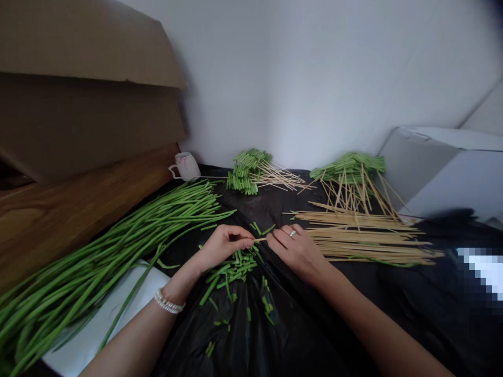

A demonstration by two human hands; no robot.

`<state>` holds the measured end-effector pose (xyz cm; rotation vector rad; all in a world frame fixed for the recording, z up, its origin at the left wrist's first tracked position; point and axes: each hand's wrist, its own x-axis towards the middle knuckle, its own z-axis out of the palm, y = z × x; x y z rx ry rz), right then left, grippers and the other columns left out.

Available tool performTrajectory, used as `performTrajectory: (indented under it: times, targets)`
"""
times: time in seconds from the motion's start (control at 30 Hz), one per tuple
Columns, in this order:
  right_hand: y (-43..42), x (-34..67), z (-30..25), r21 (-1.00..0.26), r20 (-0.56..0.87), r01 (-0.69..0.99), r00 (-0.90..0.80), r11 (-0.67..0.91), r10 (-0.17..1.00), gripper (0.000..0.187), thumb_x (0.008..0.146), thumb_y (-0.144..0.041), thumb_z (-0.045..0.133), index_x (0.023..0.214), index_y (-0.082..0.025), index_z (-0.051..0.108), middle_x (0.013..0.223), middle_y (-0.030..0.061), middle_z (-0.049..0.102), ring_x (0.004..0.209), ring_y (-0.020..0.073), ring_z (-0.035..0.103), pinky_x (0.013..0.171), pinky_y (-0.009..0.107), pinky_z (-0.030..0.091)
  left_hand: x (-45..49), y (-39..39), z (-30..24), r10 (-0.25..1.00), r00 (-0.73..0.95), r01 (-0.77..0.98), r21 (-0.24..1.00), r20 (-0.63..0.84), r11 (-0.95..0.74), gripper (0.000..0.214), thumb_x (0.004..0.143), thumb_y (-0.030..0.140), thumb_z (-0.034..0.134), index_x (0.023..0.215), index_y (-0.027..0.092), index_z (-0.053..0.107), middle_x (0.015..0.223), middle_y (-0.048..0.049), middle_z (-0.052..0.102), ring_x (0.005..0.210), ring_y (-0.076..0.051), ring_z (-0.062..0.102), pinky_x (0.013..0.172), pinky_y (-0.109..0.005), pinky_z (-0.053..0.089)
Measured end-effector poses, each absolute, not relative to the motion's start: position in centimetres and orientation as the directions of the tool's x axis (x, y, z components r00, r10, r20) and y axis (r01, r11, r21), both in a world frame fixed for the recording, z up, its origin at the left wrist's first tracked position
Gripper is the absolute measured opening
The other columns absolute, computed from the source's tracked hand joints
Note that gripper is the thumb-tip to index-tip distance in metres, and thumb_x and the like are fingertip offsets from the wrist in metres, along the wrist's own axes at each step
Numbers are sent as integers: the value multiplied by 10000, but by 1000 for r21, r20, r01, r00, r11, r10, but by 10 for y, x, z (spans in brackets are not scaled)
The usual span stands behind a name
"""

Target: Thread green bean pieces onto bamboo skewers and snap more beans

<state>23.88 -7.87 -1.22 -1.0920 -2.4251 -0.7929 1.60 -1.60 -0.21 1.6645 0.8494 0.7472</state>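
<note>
My left hand (223, 245) and my right hand (295, 247) meet over a black plastic sheet (314, 324). Both are pinched on the same thin bamboo skewer (260, 240), whose short visible length bridges the gap between their fingertips. Under the left hand lies a heap of short cut green stalk pieces (231, 269). A ring shows on my right hand and a pearl bracelet on my left wrist.
Long uncut green stalks (118, 246) spread at the left. Bare skewers (365, 235) lie at the right. Two piles of loaded skewers (251, 170) (349, 167) sit at the back. A white cup (184, 166), cardboard boxes (78, 89) and a white box (451, 167) border the table.
</note>
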Motion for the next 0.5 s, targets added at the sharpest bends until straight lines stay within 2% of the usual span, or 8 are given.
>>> performTrajectory:
  times: [0.07, 0.13, 0.23, 0.3, 0.37, 0.43, 0.5]
  targets:
    - [-77, 245, -14, 346, 535, 792, -607, 503, 588, 283, 935, -143, 409, 1122, -113, 619, 850, 81, 634, 783, 204, 517, 730, 355, 359, 14, -12, -1, 884, 455, 103, 980, 109, -173, 82, 690, 221, 771, 703, 148, 735, 665, -40, 670, 618, -127, 557, 609, -210, 435]
    - [-74, 256, -16, 308, 550, 845, -533, 437, 643, 313, 931, -128, 402, 1172, -105, 601, 865, 90, 644, 820, 213, 544, 760, 355, 380, 9, -6, -1, 947, 283, 11, 987, 150, -160, 136, 704, 261, 766, 689, 145, 695, 636, -18, 639, 599, -104, 542, 595, -192, 427]
    - [-70, 272, -19, 141, 546, 911, -399, 388, 737, 306, 926, -142, 408, 1138, -136, 629, 942, 108, 667, 859, 219, 587, 766, 345, 421, 1, 4, -3, 992, 30, -158, 980, 126, -119, 234, 724, 357, 746, 718, 148, 640, 678, -13, 646, 603, -91, 564, 578, -186, 439]
    - [-70, 275, -18, -64, 528, 918, -303, 392, 794, 305, 940, -200, 411, 1156, -177, 625, 1015, 100, 679, 883, 209, 612, 771, 336, 448, -4, 10, -4, 996, -53, -264, 961, 69, -81, 263, 719, 370, 748, 717, 144, 612, 706, -19, 659, 619, -89, 584, 575, -184, 451]
    - [-73, 271, -12, -314, 476, 856, -231, 410, 848, 332, 943, -252, 420, 1230, -213, 581, 1032, 75, 688, 867, 191, 628, 763, 328, 470, -8, 14, -5, 995, -98, -346, 937, 16, -49, 259, 724, 338, 749, 691, 139, 586, 686, -15, 655, 607, -77, 585, 561, -169, 454]
    - [-79, 264, -3, -571, 367, 716, -214, 401, 905, 370, 922, -255, 446, 1280, -235, 537, 937, 37, 698, 726, 152, 621, 676, 298, 482, -11, 16, -5, 991, -131, -414, 910, -24, -33, 242, 759, 292, 721, 661, 133, 567, 652, -10, 642, 585, -64, 575, 548, -151, 455]
    - [-86, 259, 9, -795, 225, 508, -258, 331, 939, 382, 901, -263, 473, 1279, -243, 522, 880, 12, 687, 588, 111, 573, 573, 259, 466, -15, 19, -4, 986, -156, -471, 882, -66, -16, 223, 817, 240, 658, 650, 126, 566, 628, -10, 630, 564, -51, 562, 537, -133, 458]
